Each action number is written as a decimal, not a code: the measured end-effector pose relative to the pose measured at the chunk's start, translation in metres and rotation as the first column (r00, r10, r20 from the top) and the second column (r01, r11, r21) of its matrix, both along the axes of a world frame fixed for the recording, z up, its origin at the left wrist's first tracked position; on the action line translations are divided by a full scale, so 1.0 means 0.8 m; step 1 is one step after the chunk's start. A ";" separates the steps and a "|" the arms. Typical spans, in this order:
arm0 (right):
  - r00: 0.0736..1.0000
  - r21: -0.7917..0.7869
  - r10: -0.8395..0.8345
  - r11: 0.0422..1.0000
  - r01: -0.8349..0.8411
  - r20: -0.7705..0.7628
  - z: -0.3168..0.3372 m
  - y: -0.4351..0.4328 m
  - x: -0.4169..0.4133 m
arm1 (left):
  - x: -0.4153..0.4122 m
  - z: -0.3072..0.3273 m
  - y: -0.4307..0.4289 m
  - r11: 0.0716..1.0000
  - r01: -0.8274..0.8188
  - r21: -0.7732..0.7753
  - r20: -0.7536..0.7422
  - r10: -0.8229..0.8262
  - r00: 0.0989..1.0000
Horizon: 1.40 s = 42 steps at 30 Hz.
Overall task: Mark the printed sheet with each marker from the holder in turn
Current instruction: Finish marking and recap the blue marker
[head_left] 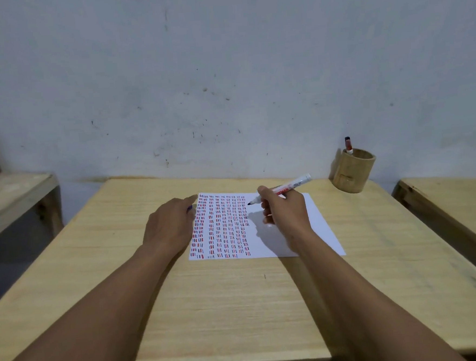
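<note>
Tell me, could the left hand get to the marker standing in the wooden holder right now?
Probably not easily: the left hand lies on the sheet's left edge, while the holder stands at the far right corner, with the right hand and its marker between.

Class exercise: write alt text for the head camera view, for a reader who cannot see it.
A person's right hand holds an uncapped marker with its tip over a sheet covered in red and blue dashes; the left hand rests on the sheet's left edge. A wooden holder with one marker stands at the table's far right.
</note>
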State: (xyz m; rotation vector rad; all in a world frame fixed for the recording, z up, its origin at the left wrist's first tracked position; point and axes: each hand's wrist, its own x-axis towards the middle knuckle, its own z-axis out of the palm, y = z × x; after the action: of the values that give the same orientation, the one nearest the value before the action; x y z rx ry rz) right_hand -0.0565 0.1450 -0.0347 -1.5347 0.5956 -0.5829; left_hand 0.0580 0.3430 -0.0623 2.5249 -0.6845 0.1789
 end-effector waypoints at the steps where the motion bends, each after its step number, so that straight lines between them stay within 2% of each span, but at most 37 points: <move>1: 1.000 0.076 0.006 0.997 -0.007 0.020 0.004 0.001 -0.002 | 0.006 -0.003 0.000 1.000 -0.008 0.003 0.018 0.007 1.000; 4: 0.998 0.197 0.028 0.980 -0.039 0.058 0.011 0.001 -0.009 | 0.013 -0.007 0.005 0.995 -0.080 -0.065 0.010 0.081 0.997; 9: 0.996 0.197 0.070 0.977 -0.081 0.061 0.007 -0.001 -0.020 | -0.009 0.018 -0.002 0.942 -0.129 -0.311 -0.091 0.105 0.990; 13: 0.990 0.320 0.064 0.942 -0.100 0.123 0.019 0.002 -0.025 | -0.029 0.047 -0.029 0.875 -0.062 -0.480 -0.172 -0.024 0.985; 17: 0.979 0.383 0.046 0.916 -0.120 0.198 0.039 0.001 -0.032 | -0.049 0.070 -0.049 0.780 -0.045 -0.624 -0.339 -0.218 0.915; 23: 0.971 0.361 0.031 0.925 -0.118 0.236 0.054 -0.011 -0.046 | -0.075 0.096 -0.069 0.713 -0.072 -0.698 -0.439 -0.346 0.829; 35: 0.958 0.321 0.052 0.936 -0.145 0.281 0.069 -0.019 -0.060 | -0.101 0.122 -0.085 0.722 -0.031 -0.691 -0.423 -0.370 0.827; 42: 0.950 0.339 0.092 0.920 -0.195 0.297 0.077 -0.019 -0.068 | -0.108 0.135 -0.093 0.659 -0.067 -0.749 -0.409 -0.381 0.829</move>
State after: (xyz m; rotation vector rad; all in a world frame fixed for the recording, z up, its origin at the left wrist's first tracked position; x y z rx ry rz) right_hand -0.1111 0.1294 0.0268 -1.1096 0.3466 -0.5266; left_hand -0.0287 0.2688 0.0455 1.5739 -0.4616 -0.2770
